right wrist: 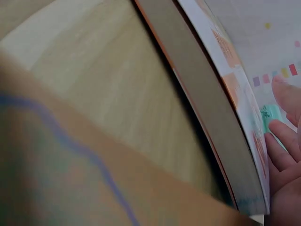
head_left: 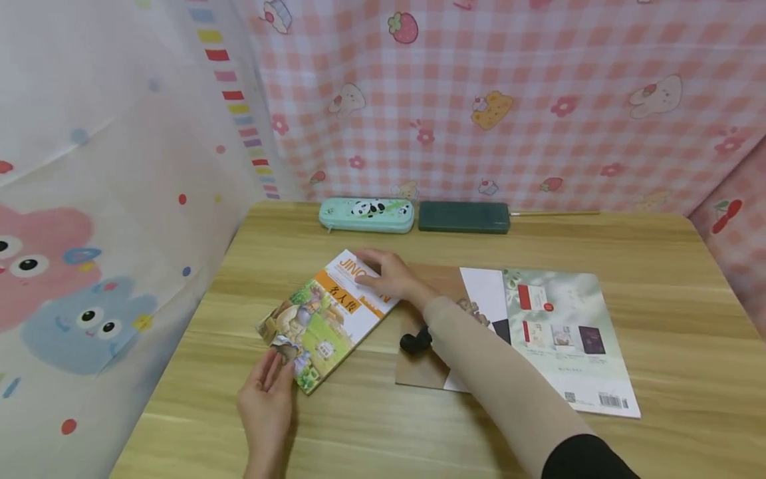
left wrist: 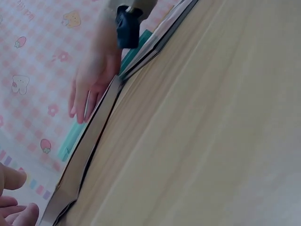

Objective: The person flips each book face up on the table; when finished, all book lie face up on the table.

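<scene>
A thick paperback book (head_left: 335, 319) lies slantwise on the table, its cover showing orange and white bands above a colourful drawing. My right hand (head_left: 389, 276) lies over its top end, with loosely extended fingers on the cover. At the lower left corner, my left hand (head_left: 269, 386) has its bent fingers by the book's edge. In the left wrist view, a space shows between the left thumb (left wrist: 14, 178) and the other fingers. The book's page block (right wrist: 202, 99) faces the right wrist camera. Beneath my right forearm lies an opened-out magazine (head_left: 574, 346), partly hidden.
A mint panda pencil case (head_left: 366, 215) and a dark green case (head_left: 463, 217) stand along the table's back edge. A thin stick (head_left: 556, 213) lies right of them. The wooden table (head_left: 197, 399) meets patterned curtains (head_left: 479, 153) at the back.
</scene>
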`<state>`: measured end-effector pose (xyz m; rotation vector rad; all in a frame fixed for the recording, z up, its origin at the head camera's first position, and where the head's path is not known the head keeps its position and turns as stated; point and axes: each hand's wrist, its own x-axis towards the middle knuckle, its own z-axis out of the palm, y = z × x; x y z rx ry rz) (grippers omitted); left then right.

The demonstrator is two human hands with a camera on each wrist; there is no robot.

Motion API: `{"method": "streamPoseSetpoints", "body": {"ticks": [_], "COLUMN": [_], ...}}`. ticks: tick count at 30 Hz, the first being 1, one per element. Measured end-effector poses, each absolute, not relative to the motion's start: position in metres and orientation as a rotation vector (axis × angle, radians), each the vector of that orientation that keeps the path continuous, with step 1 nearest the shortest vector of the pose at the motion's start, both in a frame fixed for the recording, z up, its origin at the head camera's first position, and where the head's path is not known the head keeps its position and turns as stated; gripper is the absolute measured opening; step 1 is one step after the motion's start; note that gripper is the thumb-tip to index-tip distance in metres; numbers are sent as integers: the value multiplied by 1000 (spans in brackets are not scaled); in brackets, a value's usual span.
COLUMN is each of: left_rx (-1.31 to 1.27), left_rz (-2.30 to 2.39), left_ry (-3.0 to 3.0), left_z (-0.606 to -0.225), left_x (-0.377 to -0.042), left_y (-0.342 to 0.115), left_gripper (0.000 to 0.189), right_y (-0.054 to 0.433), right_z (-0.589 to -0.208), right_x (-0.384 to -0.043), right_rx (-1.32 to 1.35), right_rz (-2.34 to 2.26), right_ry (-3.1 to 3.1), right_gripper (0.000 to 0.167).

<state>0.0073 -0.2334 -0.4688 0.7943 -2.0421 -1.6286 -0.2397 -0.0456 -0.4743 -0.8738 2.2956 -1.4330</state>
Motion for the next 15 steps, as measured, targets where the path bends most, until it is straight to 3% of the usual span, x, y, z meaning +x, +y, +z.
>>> {"method": "streamPoseSetpoints", "body": {"ticks": [7, 15], "left_rx": [638, 685], "left_rz": [-1483, -1535], "left_ry": [-2167, -2198], "left_z": [-466, -463], "left_x": [-4, -19], "left_y": [-251, -267], "left_gripper": [44, 46], "right_y": [-36, -21], "right_z": [-472, -475], "right_x": [-236, -226], "right_rx": [-893, -921], "right_rz": [-1448, -1425], "right_ry": [2288, 2312], "right_gripper": [58, 57]}}
